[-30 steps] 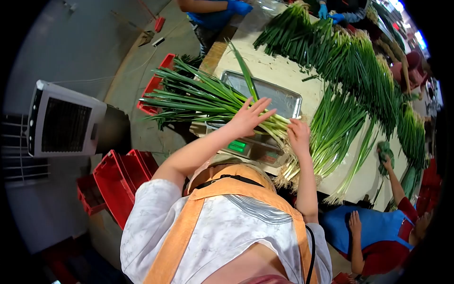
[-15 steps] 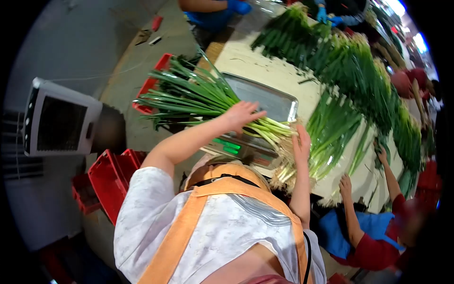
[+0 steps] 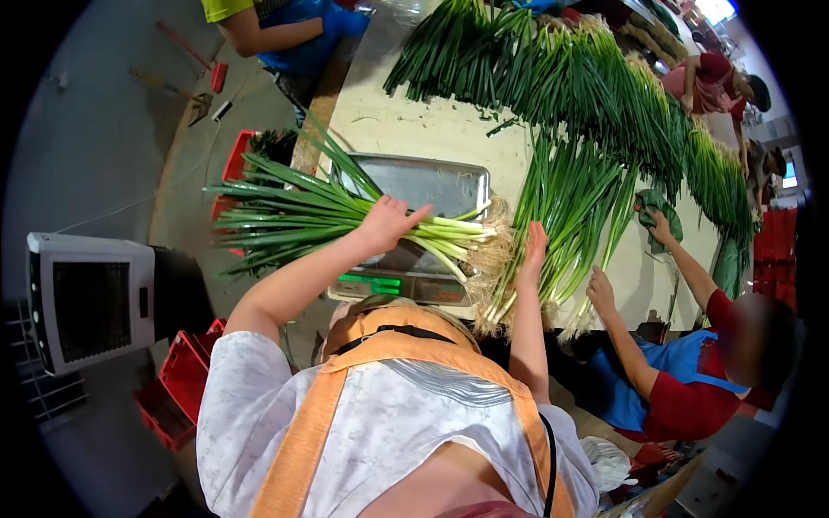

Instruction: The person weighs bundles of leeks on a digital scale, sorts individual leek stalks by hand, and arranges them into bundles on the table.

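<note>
A bunch of green onions lies across the metal tray of a scale with a lit green display. Its leaves stick out to the left and its roots point right. My left hand rests over the pale stems, thumb apart from the fingers, which curl around the bunch. Just right of the roots, my right hand is upright and flat, fingers stretched, with its palm towards the root ends. Beside it, more green onions lie spread on the table.
A long row of green onions crosses the table. At right, a person in a blue apron holds a green cloth-like thing. Another person stands at upper left. Red crates and a white cooler are left.
The view has shifted, so the table sits further left. The roots of the bunch now point straight right, and my right hand has opened beside them. The co-worker's hands have moved near the spread onions.
</note>
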`<state>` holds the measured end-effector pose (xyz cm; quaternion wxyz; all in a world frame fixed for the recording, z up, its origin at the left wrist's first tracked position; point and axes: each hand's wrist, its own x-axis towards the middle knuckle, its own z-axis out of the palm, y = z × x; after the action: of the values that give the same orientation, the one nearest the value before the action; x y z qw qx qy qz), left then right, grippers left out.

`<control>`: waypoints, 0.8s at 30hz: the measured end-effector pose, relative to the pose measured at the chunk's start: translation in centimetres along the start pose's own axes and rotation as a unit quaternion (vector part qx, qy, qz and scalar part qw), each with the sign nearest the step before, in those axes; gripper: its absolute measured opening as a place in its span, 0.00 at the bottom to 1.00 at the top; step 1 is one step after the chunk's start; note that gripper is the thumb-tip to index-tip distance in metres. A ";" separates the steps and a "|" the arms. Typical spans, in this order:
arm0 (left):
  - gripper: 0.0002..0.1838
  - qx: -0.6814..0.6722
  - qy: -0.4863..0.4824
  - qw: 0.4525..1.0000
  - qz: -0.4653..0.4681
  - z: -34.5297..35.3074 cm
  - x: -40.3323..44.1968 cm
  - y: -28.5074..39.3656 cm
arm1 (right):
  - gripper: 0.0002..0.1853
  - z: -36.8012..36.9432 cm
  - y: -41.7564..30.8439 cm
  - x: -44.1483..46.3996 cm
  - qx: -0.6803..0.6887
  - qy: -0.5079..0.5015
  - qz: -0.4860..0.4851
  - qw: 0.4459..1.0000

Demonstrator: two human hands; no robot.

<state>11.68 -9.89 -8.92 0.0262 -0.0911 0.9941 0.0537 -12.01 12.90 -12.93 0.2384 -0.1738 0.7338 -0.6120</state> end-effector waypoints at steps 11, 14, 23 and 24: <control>0.37 0.045 -0.036 0.997 -0.042 -4.0 8.7 -11.3 | 0.34 -4.4 5.1 -7.1 0.021 0.102 0.067 0.992; 0.38 0.071 -0.033 0.994 -0.082 -3.7 12.2 -16.9 | 0.33 -5.6 6.9 -10.3 0.003 0.120 0.078 0.990; 0.53 -0.034 -0.180 0.954 -0.236 9.9 14.7 -25.2 | 0.27 -3.3 6.5 -15.5 0.026 0.175 0.123 0.976; 0.55 -0.033 -0.175 0.952 -0.250 9.7 14.5 -24.5 | 0.27 -3.1 6.3 -16.2 0.020 0.172 0.115 0.978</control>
<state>2.32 -35.32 -21.98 0.2093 -0.3264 0.9170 0.0933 -0.17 25.53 -16.51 0.1808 0.0241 0.7662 -0.6162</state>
